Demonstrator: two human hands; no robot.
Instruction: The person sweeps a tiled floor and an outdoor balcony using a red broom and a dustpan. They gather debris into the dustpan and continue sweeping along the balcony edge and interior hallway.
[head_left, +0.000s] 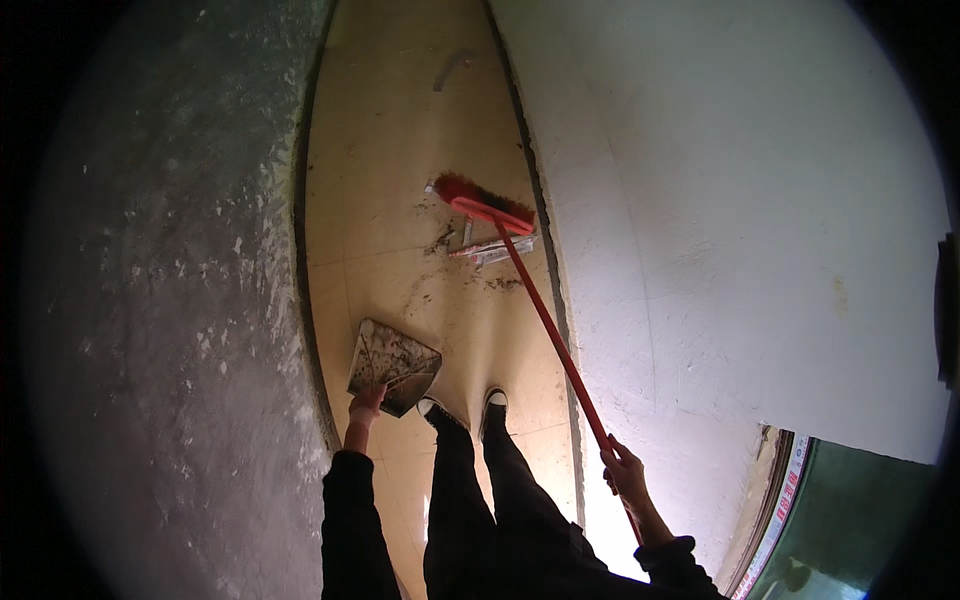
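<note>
My right hand (625, 472) grips the red handle of a push-style broom (559, 341), whose red head with dark bristles rests on the tiled floor ahead, close to the right wall. Crumpled strips of printed paper or wrapper (495, 251) lie just on the near side of the broom head, among scattered dark debris (442, 238). At lower left, my left hand (367, 405) holds a dustpan (394, 360) with a dirty, stained inner face, in front of my left shoe. The part of the dustpan under my fingers is hidden.
A narrow beige tiled floor (390, 127) runs between a grey, peeling wall (187, 300) on the left and a whitish wall (675, 225) on the right. Dark strips edge both walls. A framed opening or panel (855, 510) with a printed strip is at lower right. A small white scrap (429, 186) lies beside the bristles.
</note>
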